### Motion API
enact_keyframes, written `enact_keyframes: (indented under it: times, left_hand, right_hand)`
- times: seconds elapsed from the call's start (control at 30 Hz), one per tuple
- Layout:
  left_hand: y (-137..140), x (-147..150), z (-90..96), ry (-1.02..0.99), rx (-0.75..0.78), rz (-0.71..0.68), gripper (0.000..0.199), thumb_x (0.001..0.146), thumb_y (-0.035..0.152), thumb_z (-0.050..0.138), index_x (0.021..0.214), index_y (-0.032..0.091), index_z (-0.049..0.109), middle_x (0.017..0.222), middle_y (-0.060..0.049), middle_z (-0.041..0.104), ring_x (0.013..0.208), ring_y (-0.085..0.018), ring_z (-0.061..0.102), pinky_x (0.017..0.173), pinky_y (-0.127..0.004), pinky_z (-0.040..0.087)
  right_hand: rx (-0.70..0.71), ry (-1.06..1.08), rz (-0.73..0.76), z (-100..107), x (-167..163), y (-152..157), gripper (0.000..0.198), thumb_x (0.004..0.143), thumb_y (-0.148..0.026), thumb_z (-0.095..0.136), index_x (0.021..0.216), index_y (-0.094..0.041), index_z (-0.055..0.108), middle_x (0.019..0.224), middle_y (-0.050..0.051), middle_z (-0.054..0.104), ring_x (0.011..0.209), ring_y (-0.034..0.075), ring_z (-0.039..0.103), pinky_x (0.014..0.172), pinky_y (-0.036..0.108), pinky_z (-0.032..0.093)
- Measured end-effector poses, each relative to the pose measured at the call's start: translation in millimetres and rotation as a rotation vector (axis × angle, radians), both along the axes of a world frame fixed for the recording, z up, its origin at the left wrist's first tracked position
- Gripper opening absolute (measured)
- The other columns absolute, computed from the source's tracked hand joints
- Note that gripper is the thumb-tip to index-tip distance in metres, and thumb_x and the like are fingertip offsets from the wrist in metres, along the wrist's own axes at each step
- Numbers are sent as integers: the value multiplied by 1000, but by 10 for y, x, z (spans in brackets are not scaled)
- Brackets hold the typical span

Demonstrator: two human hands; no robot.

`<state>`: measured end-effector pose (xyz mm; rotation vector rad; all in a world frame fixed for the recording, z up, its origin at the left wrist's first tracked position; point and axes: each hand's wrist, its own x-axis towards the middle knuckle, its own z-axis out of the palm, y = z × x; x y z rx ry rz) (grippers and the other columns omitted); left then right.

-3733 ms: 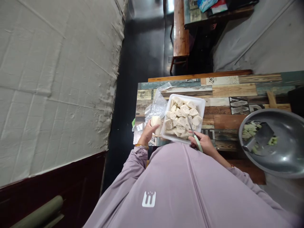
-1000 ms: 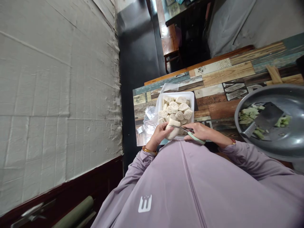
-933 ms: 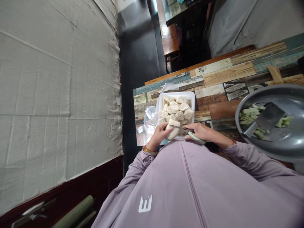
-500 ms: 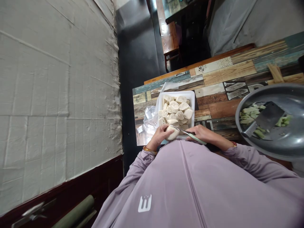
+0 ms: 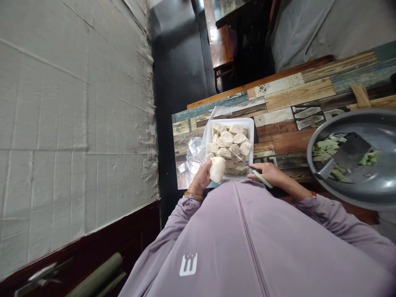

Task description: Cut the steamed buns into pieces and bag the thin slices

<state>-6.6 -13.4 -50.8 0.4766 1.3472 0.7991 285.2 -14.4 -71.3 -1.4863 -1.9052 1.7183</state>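
The left hand (image 5: 202, 178) grips a pale bun (image 5: 218, 170), apparently the uncut remainder, at the near left corner of a white box (image 5: 251, 136). Cut pieces (image 5: 227, 138) already fill much of it. The right hand (image 5: 270, 173) grasps scissors (image 5: 256, 173), blades over the pieces. Farther right, a steel bowl (image 5: 382, 165) holds chopped greens (image 5: 329, 148).

Open tabletop (image 5: 289, 142) between white tray (image 5: 251, 138) and metal bowl (image 5: 369, 187), scissors (image 5: 260, 177) overhanging tray, plastic bag (image 5: 194, 156) crowding left

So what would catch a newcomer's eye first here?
Probably the white tray of pale pieces, mid-picture. At its near-left corner, left fingers hold a smooth lump; right fingers hold green-handled scissors over the tray. Far right, a metal bowl holds greens.
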Motion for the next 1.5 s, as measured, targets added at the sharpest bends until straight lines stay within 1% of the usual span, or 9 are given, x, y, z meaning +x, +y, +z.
enact_keyframes:
  times: [0.13, 0.2, 0.3, 0.5, 0.73, 0.87, 1.13, 1.33, 1.5]
  left_hand:
    - [-42, 72, 58, -129, -32, -144, 62, 61, 52, 86, 106, 12, 70, 96, -14, 75, 97, -29, 69, 84, -38, 53]
    - [-60, 101, 87, -169, -41, -179, 64, 57, 49, 89, 104, 10, 71, 97, -16, 75, 98, -31, 70, 85, -38, 53]
    - [-89, 121, 121, -209, -74, -175, 60, 58, 41, 90, 106, 10, 71, 103, -15, 75, 95, -28, 70, 85, -36, 52]
    - [-141, 98, 167, -248, -100, -140, 57, 64, 32, 86, 116, 17, 66, 113, -11, 72, 91, -21, 68, 80, -30, 52]
    - [-46, 73, 203, -180, 78, -67, 66, 62, 43, 87, 118, 16, 65, 112, -12, 70, 97, -24, 67, 84, -34, 53]
    - [-5, 98, 234, -152, 156, -69, 70, 63, 41, 87, 123, 16, 63, 111, -11, 71, 96, -24, 67, 81, -32, 53]
    - [-8, 135, 301, -128, 198, -86, 70, 61, 40, 88, 123, 17, 64, 113, -10, 71, 97, -24, 66, 83, -32, 52]
    - [-20, 115, 268, -89, 215, -144, 65, 62, 41, 87, 117, 14, 66, 114, -12, 70, 99, -25, 65, 84, -33, 51]
    - [-10, 87, 269, -88, 231, -199, 67, 64, 42, 86, 122, 14, 65, 118, -13, 69, 106, -27, 64, 89, -34, 50]
  right_hand:
    - [-11, 29, 59, 39, -6, -15, 45, 80, -54, 66, 111, -23, 76, 95, 3, 78, 86, 27, 71, 72, 32, 53]
    - [2, 18, 66, 61, 1, -15, 49, 80, -54, 68, 117, -23, 73, 107, 4, 77, 96, 29, 71, 80, 34, 55]
    - [50, -24, 75, 92, 26, -7, 57, 79, -51, 69, 129, -22, 67, 124, 9, 72, 111, 32, 68, 93, 38, 54]
    - [58, -39, 105, 100, 56, -3, 62, 79, -48, 70, 135, -21, 62, 137, 10, 65, 125, 33, 61, 104, 42, 50]
    - [147, -38, 132, 243, 7, 49, 59, 75, -44, 73, 129, -22, 64, 127, 10, 69, 115, 32, 65, 94, 39, 54]
    - [188, -33, 165, 380, -47, 106, 60, 75, -44, 74, 129, -22, 63, 122, 10, 70, 111, 30, 65, 91, 36, 53]
    - [138, -25, 252, 544, -134, 222, 72, 74, -42, 77, 137, -12, 58, 122, 15, 70, 108, 28, 67, 90, 33, 52]
    - [91, -32, 282, 543, -167, 282, 82, 69, -46, 80, 140, -13, 57, 123, 15, 71, 107, 30, 68, 85, 33, 53]
    - [73, -48, 286, 496, -174, 332, 78, 64, -48, 83, 135, -21, 64, 114, 10, 75, 100, 29, 70, 79, 32, 54]
